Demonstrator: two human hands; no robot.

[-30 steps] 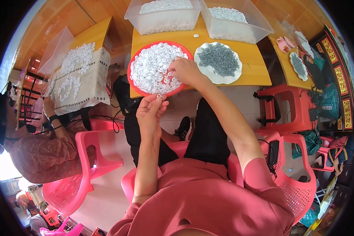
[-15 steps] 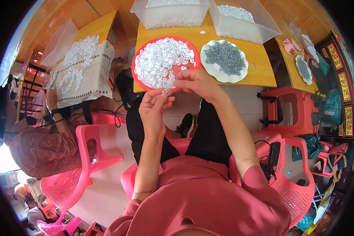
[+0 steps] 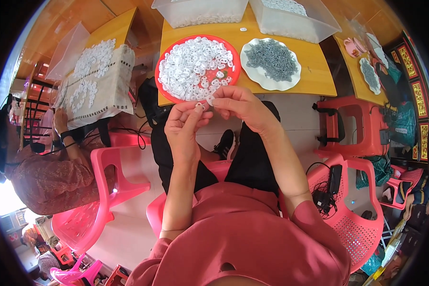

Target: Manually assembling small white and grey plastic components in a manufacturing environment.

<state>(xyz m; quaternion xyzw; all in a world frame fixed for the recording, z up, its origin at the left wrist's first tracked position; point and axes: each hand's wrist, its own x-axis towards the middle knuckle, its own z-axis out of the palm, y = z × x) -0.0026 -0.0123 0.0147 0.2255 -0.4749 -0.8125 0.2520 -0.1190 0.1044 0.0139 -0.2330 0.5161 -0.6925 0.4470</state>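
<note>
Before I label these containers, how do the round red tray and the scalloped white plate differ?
The round red tray has a smooth rim; the scalloped white plate has a wavy one. The tray holds white pieces with holes, while the plate holds small grey pieces. The tray appears larger than the plate. Both sit on the yellow wooden table.

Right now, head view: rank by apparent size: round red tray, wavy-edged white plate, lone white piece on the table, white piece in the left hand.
1. Round red tray
2. Wavy-edged white plate
Not ranked: lone white piece versus held white piece; the left hand partly covers the latter. Both are far smaller.
</note>
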